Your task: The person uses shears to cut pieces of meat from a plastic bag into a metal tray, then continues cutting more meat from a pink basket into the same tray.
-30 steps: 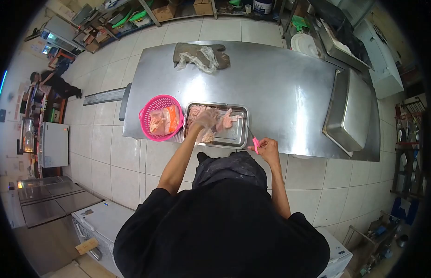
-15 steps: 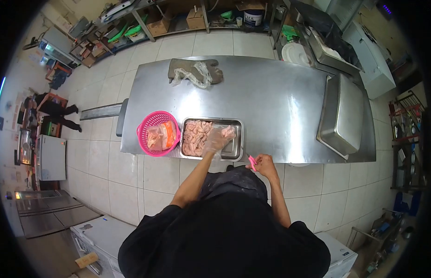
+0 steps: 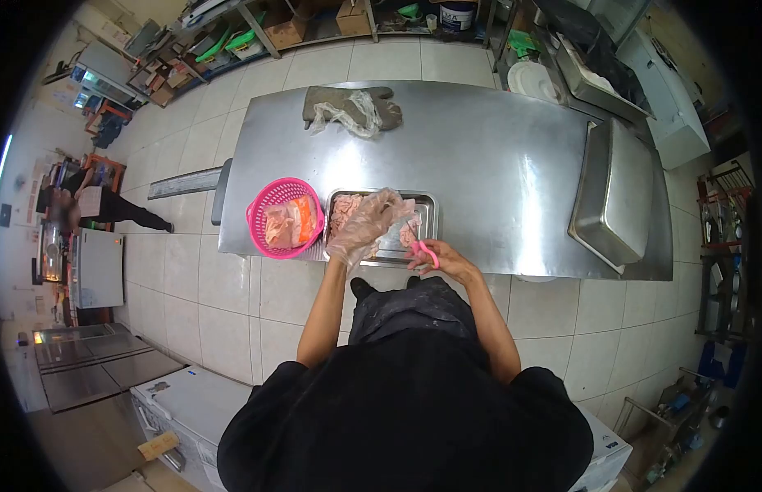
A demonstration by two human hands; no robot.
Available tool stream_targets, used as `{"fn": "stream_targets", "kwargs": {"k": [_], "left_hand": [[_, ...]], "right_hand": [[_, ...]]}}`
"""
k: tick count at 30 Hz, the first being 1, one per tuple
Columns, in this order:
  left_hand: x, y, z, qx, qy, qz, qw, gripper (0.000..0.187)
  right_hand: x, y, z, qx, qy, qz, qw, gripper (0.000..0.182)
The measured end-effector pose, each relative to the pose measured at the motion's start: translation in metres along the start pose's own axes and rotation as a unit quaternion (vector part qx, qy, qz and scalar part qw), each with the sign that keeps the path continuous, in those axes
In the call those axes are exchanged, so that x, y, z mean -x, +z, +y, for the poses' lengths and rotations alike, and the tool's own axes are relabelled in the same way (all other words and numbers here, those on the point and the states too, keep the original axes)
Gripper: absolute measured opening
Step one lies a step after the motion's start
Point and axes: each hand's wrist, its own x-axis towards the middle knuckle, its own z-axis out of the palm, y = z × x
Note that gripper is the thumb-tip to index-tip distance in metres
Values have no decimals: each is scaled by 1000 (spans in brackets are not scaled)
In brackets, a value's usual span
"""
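Note:
My left hand (image 3: 363, 231), in a clear plastic glove, is over the metal tray (image 3: 436, 215), its fingers closed on a piece of pale pink raw meat (image 3: 409, 221). More pieces of raw meat (image 3: 345, 210) fill the tray's left side, partly hidden by this hand. My right hand (image 3: 448, 261) holds pink-handled scissors (image 3: 430, 252) at the tray's front right corner, close to the held meat; their blades are hard to make out. Left of the tray stands a pink basket (image 3: 254, 215) with packaged meat (image 3: 291, 223) in it.
On the steel table (image 3: 479, 164) lie a grey-brown mitt (image 3: 319, 102) with clear plastic (image 3: 360, 115) and, at the right, a large metal pan (image 3: 614, 197). A person (image 3: 110, 205) stands far left. Shelves (image 3: 332, 41) line the back, and freezers (image 3: 188, 414) stand behind me.
My right hand and the scissors have moved left and up to the tray's corner. My left hand has turned and lifted over the meat. The far person has shifted, and the view has moved slightly.

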Motion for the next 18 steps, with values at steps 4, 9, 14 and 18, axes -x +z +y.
{"fn": "stream_targets", "kwargs": {"k": [4, 9, 14, 18], "left_hand": [[4, -2, -13, -173, 213, 72, 959, 36], [16, -9, -25, 152, 128, 80, 977, 56], [34, -10, -31, 434, 80, 117, 890, 32], [26, -16, -46, 426, 121, 76, 893, 24]], "right_hand": [[-24, 25, -9, -3, -51, -36, 998, 42], [-29, 40, -11, 71, -150, 64, 984, 28], [-19, 34, -17, 90, -202, 118, 968, 27], [-8, 31, -16, 143, -191, 101, 966, 28]]}}
